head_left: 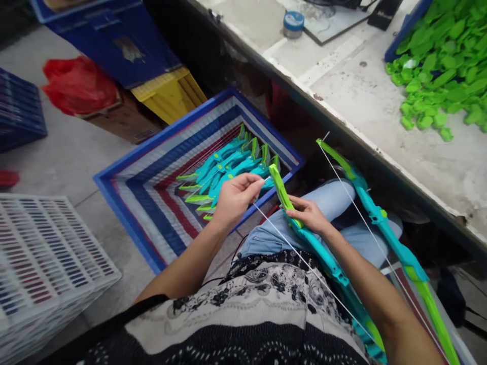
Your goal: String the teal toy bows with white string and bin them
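A toy bow [323, 253] with a teal body and green tips lies across my lap. My right hand [310, 214] is closed around its upper limb just below the green tip. My left hand [238, 195] pinches the end of the white bowstring [300, 256] right beside that tip. The string runs back down along the bow toward my body. A second bow [384, 223], strung, leans against my right knee and the workbench edge.
A blue crate [129, 213] on the floor holds several finished teal-and-green bows [228, 167]. A white crate [41, 258] stands at the lower left. The workbench [361, 96] at the right carries a heap of green plastic parts [445, 61] and a tape roll [293, 23].
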`<state>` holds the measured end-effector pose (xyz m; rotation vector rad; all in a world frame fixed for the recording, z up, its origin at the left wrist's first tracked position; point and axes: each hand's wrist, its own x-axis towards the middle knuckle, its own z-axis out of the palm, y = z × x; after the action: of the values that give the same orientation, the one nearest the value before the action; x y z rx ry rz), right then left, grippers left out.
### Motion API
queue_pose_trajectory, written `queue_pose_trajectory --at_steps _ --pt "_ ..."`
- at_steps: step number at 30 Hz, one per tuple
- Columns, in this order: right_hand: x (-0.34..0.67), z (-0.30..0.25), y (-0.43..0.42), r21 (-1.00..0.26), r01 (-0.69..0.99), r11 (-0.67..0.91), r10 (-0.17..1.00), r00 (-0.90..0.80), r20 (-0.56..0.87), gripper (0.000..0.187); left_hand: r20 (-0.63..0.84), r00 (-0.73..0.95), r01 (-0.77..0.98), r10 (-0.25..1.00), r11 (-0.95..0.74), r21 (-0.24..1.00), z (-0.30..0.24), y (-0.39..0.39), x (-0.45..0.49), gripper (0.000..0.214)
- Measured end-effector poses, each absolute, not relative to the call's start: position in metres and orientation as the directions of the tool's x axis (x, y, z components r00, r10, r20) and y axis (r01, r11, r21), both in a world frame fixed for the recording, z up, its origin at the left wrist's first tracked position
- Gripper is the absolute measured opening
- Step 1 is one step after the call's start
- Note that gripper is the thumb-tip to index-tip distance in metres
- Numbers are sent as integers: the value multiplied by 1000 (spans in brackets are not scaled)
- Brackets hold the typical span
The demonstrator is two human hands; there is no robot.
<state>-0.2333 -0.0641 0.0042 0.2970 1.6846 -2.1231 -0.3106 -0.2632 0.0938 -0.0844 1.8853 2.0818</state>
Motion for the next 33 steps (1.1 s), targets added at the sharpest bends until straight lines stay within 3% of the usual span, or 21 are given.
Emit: queue_pose_trajectory --at_steps 10,18,33 --pt "-233 5 -67 -877 437 -201 -167 -897 -409 61 -165 -959 -153 228 70 986 102 -250 -321 18" --pt "-233 5 -68 -889 416 -191 -146 -908 -393 63 -124 -959 -115 256 49 992 97 -249 -325 18" --pt "-233 4 -71 -905 397 -153 -105 -917 -385 62 -119 -941 -67 318 169 983 105 -257 -331 15"
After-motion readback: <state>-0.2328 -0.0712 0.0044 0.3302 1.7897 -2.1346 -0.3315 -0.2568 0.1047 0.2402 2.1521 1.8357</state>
